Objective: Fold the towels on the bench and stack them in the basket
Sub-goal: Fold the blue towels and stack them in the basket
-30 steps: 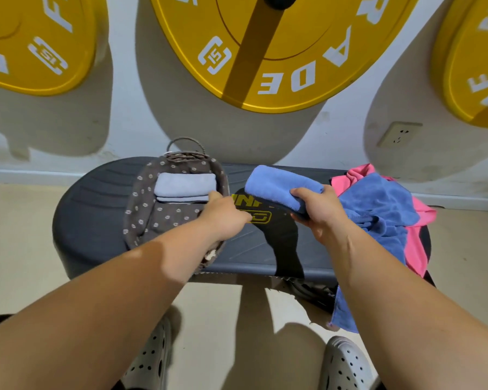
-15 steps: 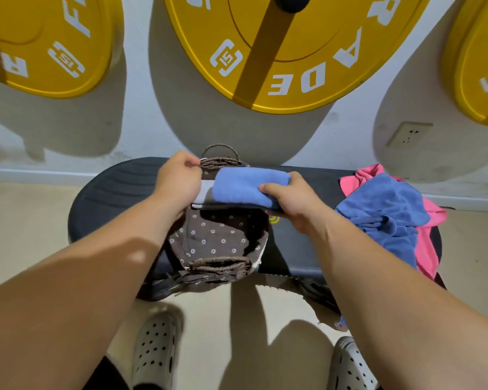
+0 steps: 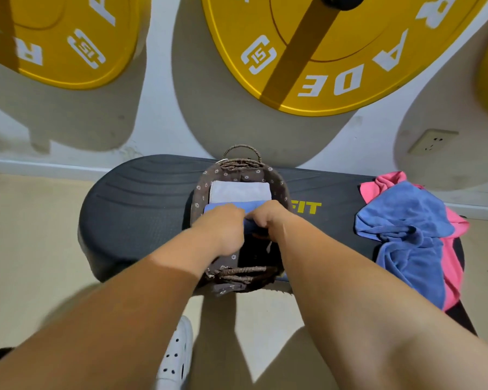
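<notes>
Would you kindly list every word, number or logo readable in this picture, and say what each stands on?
"FIT": yellow letters on the black bench, just right of the basket, which may hide earlier letters.
"15" in a white logo, and "RADE": on the middle yellow plate, cut off above.
"15" in a white logo, and "R": on the left yellow plate; its other letters are cut off.

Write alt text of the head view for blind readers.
Right hand holds a folded blue towel in the basket on the bench, the left hand on it, beside a pale towel. An unfolded blue towel and pink towel lie farther right.
</notes>
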